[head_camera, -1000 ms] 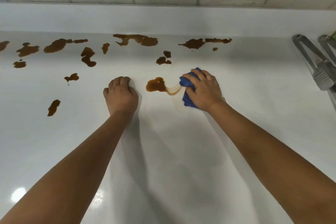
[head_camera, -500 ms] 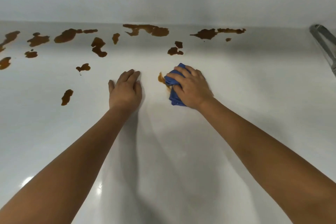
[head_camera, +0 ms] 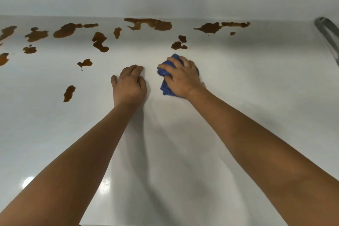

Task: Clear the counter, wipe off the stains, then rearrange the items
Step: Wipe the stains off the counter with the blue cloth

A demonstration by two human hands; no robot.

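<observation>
Several brown stains (head_camera: 150, 24) spread along the back of the white counter (head_camera: 256, 97), with smaller ones (head_camera: 178, 45) nearer the middle and at the left (head_camera: 69, 93). My right hand (head_camera: 182, 79) presses a bunched blue cloth (head_camera: 166, 86) onto the counter at the centre, fingers curled over it. My left hand (head_camera: 129, 84) rests flat on the bare counter just left of the cloth, holding nothing.
A metal utensil handle (head_camera: 328, 36) lies at the far right edge. A white backsplash ledge (head_camera: 165, 0) and grey tiles run along the back.
The brown stain between my hands has been wiped away by the cloth. My left hand's fingers went from curled to flat. The view shifted left, leaving little of the utensils at right.
</observation>
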